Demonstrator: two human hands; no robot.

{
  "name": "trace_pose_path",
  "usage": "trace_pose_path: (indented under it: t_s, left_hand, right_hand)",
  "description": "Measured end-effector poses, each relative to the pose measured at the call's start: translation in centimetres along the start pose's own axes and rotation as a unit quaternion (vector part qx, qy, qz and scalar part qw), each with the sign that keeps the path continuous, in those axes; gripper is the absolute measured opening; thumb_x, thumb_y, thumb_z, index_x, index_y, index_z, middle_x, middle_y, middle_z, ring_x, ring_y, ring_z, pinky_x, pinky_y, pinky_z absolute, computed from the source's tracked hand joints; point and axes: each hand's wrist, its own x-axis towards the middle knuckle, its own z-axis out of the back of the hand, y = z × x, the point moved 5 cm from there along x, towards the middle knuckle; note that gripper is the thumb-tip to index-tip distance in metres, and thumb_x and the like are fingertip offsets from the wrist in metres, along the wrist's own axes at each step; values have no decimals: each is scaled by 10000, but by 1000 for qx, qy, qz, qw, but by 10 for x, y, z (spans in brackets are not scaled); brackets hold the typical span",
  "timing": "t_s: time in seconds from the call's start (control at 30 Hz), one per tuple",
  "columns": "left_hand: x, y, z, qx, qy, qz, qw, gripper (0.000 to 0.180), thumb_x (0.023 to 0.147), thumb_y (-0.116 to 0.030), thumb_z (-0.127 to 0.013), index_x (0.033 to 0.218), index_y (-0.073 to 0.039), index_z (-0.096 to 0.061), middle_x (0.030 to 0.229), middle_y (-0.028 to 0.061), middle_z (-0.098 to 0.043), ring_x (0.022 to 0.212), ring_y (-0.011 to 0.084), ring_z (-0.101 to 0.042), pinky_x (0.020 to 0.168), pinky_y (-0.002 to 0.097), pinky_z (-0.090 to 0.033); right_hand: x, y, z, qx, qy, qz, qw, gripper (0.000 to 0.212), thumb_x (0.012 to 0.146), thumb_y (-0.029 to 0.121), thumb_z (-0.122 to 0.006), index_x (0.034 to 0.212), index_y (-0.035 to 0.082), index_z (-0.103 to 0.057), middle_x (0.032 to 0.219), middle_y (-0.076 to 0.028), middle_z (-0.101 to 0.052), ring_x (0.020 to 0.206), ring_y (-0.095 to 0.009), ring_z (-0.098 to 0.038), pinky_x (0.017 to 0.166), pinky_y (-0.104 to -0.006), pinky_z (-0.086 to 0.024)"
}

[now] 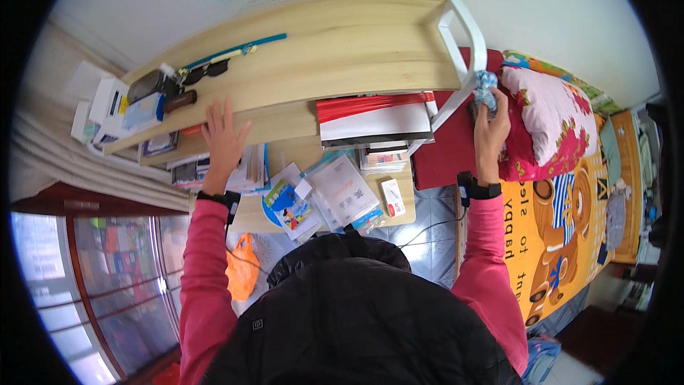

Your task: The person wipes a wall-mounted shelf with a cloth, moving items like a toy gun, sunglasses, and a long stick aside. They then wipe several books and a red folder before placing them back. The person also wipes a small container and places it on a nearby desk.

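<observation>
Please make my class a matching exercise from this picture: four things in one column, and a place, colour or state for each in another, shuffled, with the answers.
Things:
1. Cloth
2. Left hand
3. Sunglasses
4. Plastic bag

Descriptions:
A. Orange
B. Lying on the wooden shelf
C. Held in the right hand
D. Open and spread out

Pairs: 1-C; 2-D; 3-B; 4-A

Your left hand [224,141] is over the front of the shelf [356,46], sunglasses [207,71] beyond it to the left; at the right end, your right hand [491,132] has a cloth [486,84] at the frame [468,32]. Below, books [349,189] on the desk [248,210]; bed [524,242] off right, cabinet [117,271] off left.
</observation>
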Motion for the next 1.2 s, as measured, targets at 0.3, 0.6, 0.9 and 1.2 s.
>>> trace_pose_path:
  t_s: [0.3, 0.6, 0.9, 1.2]
  left_hand:
    - [-3, 1, -3, -42, -30, 11, 999, 731, 893, -477, -546, 1482, -168, -241, 1539, 162, -170, 1413, 382, -164, 1012, 699, -215]
    - [-38, 12, 10, -131, -69, 36, 988, 695, 918, -410, -537, 1475, -112, -249, 1523, 170, -221, 1406, 394, -178, 1073, 598, -211]
    - [-326, 129, 12, -328, -10, 315, 891, 546, 989, -274, -458, 1446, -18, -302, 1479, 174, -337, 1374, 291, -313, 1112, 364, -252]
    - [-394, 165, -10, -421, -29, 405, 811, 507, 1010, -270, -426, 1454, -52, -312, 1411, 226, -413, 1307, 281, -417, 1054, 360, -343]
  right_hand:
    - [-18, 62, -141, -202, 122, 219, 947, 369, 804, 158, -651, 1148, 48, -571, 1198, -218, -576, 1147, -425, -514, 1016, -526, -346]
    - [-109, 203, -261, -28, 256, 373, 892, 403, 869, 317, -597, 1245, 170, -589, 1299, -223, -519, 1242, -409, -442, 1050, -518, -325]
    - [-19, 51, -141, -296, 129, 221, 920, 380, 868, 257, -617, 1243, 197, -609, 1213, -199, -568, 1128, -361, -531, 981, -500, -372]
    - [-119, 214, -289, -203, 128, 295, 925, 346, 917, 379, -535, 1191, 189, -628, 1225, -269, -549, 1197, -449, -460, 1017, -532, -338]
